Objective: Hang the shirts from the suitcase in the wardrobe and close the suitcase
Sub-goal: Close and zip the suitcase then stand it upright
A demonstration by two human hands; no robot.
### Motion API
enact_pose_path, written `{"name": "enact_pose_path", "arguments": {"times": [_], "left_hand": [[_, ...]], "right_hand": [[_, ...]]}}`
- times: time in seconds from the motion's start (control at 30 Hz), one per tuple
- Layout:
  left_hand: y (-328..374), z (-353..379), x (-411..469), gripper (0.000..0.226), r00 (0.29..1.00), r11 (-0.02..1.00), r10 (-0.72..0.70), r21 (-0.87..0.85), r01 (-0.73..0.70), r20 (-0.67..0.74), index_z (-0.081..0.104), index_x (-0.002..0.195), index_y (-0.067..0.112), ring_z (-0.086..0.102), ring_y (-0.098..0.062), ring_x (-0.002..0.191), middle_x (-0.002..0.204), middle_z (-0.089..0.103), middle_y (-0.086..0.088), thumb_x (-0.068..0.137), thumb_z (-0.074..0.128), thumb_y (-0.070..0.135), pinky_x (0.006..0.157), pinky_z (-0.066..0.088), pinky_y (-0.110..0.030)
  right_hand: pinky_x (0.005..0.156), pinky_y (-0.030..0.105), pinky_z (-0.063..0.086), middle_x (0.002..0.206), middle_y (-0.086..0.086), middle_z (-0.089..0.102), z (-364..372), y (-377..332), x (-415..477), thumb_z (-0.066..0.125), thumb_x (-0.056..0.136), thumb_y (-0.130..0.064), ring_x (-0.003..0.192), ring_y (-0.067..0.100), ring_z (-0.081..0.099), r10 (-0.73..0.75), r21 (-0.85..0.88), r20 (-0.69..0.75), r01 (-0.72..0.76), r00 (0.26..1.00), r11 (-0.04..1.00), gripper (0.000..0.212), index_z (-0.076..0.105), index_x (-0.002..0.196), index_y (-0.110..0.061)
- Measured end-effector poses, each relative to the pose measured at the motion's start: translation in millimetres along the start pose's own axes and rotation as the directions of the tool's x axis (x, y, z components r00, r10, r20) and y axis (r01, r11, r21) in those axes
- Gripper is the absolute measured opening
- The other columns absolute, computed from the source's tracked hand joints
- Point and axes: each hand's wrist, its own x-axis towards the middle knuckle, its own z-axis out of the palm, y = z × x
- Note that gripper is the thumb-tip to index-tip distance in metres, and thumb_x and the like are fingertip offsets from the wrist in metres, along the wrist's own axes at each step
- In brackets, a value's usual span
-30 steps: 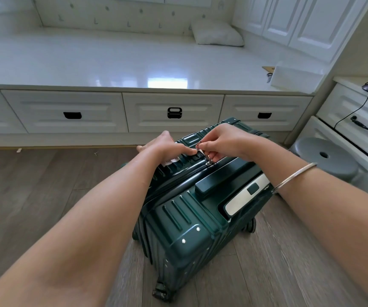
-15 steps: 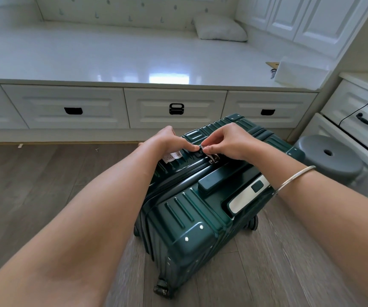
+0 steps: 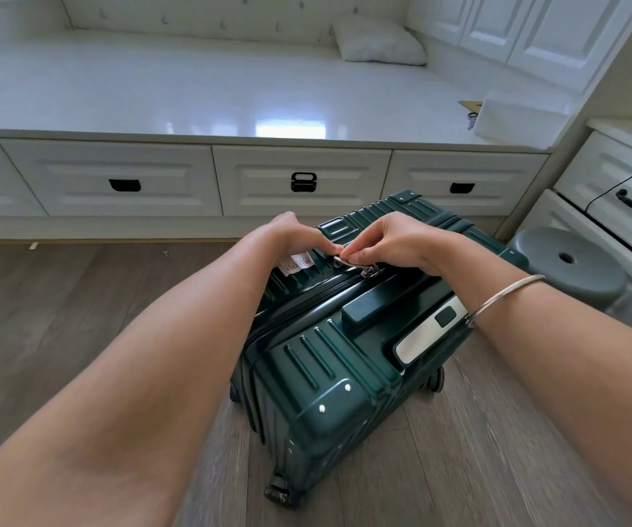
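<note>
Since the suitcase (image 3: 345, 355) stands upright on the wood floor (image 3: 78, 317) with its shells together and the zip along the top run shut, closing reads as nearly done; no shirts in view, so I judge the hanging finished, though no wardrobe interior shows. Left hand (image 3: 295, 237) and right hand (image 3: 390, 241) meet on the case's top edge, fingertips of both pinched tight on the metal zip pulls (image 3: 348, 260), probably seating them at the lock. Count: one suitcase, two hands, one bangle (image 3: 504, 298) on the right wrist, three drawers (image 3: 299, 161) with handles showing, one grey stool (image 3: 569, 264), one pillow (image 3: 379, 41).
</note>
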Motion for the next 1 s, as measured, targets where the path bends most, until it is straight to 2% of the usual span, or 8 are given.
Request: {"name": "enact_pose_path", "arguments": {"times": [0.17,0.27,0.33,0.5,0.63,0.7,0.87,1.0], "left_hand": [[0.3,0.3,0.2,0.105,1.0,1.0,-0.001,-0.015,0.001,0.001,0.03,0.144,0.01,0.046,-0.031,0.127,0.144,0.041,-0.009,0.063,0.084,0.048,0.094,0.047,-0.043],[0.0,0.4,1.6,0.106,1.0,1.0,-0.004,-0.015,0.004,0.007,0.03,0.144,0.01,0.045,-0.032,0.128,0.145,0.04,-0.009,0.061,0.084,0.049,0.099,0.045,-0.046],[0.0,0.6,1.6,0.107,1.0,1.0,-0.004,-0.013,0.004,0.009,0.03,0.144,0.011,0.046,-0.032,0.126,0.144,0.041,-0.009,0.061,0.084,0.05,0.098,0.046,-0.046],[0.1,0.6,1.5,0.105,1.0,1.0,-0.014,-0.01,0.014,0.008,0.033,0.142,0.011,0.049,-0.031,0.123,0.141,0.044,-0.008,0.059,0.085,0.05,0.095,0.048,-0.045],[0.6,0.0,1.5,0.109,1.0,1.0,-0.021,-0.015,0.021,0.014,0.037,0.14,0.011,0.056,-0.031,0.113,0.133,0.05,-0.009,0.052,0.086,0.053,0.092,0.051,-0.047],[1.0,-0.2,1.3,0.11,1.0,1.0,-0.021,-0.011,0.021,0.011,0.036,0.14,0.012,0.056,-0.031,0.112,0.133,0.049,-0.009,0.052,0.086,0.053,0.093,0.051,-0.047],[1.4,-0.3,3.9,0.108,1.0,1.0,-0.021,0.001,0.021,0.0,0.034,0.142,0.011,0.054,-0.03,0.111,0.134,0.047,-0.009,0.056,0.085,0.051,0.091,0.051,-0.044],[1.8,-0.2,4.6,0.107,1.0,1.0,-0.025,0.011,0.025,-0.003,0.03,0.145,0.011,0.049,-0.033,0.121,0.143,0.042,-0.01,0.06,0.084,0.048,0.095,0.047,-0.047]], "right_hand": [[0.093,0.028,0.045,0.101,-0.003,0.072,2.1,0.5,-0.2,0.07,0.084,-0.023,0.104,0.014,0.061,0.002,-0.082,-0.041,-0.006,0.999,0.997,0.01,0.077,0.086,-0.03],[0.094,0.035,0.045,0.111,0.01,0.067,-0.5,-3.7,-5.0,0.068,0.082,-0.042,0.11,0.022,0.059,0.023,-0.147,-0.02,-0.026,1.0,0.989,0.017,0.077,0.087,-0.029],[0.09,0.037,0.048,0.106,0.011,0.069,1.0,-5.4,-7.3,0.068,0.079,-0.051,0.103,0.023,0.062,0.004,-0.203,-0.008,-0.006,1.0,0.979,0.024,0.076,0.082,-0.029],[0.066,0.021,0.051,0.08,-0.005,0.07,11.1,-3.0,-7.1,0.075,0.077,-0.031,0.081,0.01,0.065,-0.151,-0.328,-0.136,0.1,0.979,0.94,0.009,0.074,0.074,-0.022],[0.068,0.03,0.052,0.084,-0.009,0.057,20.9,-5.8,-10.3,0.072,0.075,-0.027,0.08,0.014,0.06,-0.27,-0.466,-0.215,0.144,0.939,0.873,0.009,0.067,0.068,-0.023],[0.065,0.029,0.049,0.086,-0.006,0.059,22.7,-8.2,-12.1,0.07,0.075,-0.026,0.08,0.017,0.06,-0.284,-0.504,-0.224,0.139,0.932,0.852,0.01,0.064,0.068,-0.023],[0.069,0.032,0.057,0.077,-0.005,0.064,16.4,-6.6,-12.4,0.072,0.073,-0.016,0.074,0.014,0.064,-0.242,-0.354,-0.28,0.134,0.929,0.926,0.01,0.065,0.068,-0.021],[0.063,0.016,0.052,0.073,-0.007,0.068,12.5,-7.0,-12.3,0.081,0.072,-0.017,0.071,0.004,0.065,-0.199,-0.231,-0.297,0.132,0.934,0.964,0.008,0.076,0.077,-0.019]]}}
